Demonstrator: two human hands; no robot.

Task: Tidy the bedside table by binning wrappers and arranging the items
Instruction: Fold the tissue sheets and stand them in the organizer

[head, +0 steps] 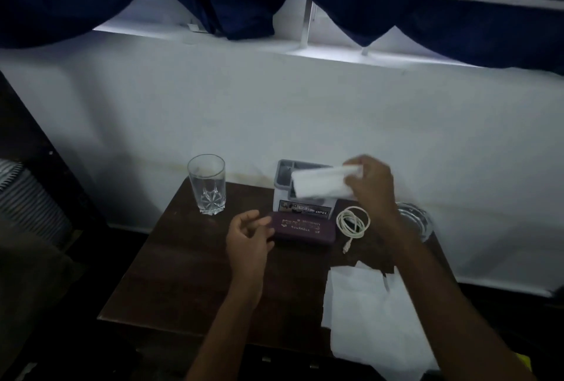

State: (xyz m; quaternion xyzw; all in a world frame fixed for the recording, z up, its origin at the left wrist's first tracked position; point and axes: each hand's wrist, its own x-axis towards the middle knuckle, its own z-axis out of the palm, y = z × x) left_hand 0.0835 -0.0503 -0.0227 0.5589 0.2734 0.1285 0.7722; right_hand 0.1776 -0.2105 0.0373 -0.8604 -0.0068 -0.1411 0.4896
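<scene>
A white folded paper (320, 183) hangs over the grey plastic organiser box (285, 166) at the back of the dark wooden worktop (171, 273).
The right hand (370, 185) pinches the paper by 1 end in its grip, seemingly to slot it into the box, whose front label reads "OPEL". The left hand (248, 238) hangs with its grip loosely curled on nothing, just beside a maroon oblong case (305, 229), likely next to straighten; its gold lettering is too blurred to read.

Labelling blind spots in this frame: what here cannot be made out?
Head view, dim throughout.
1. Grey organiser interior: hidden by the white folded sheet in the right hand grip.
2. Glass dish: partly behind the right forearm.
3. Purple case lettering: too blurred to read.
4. The sheet: motion-blurred; paper or tissue unclear.
</scene>
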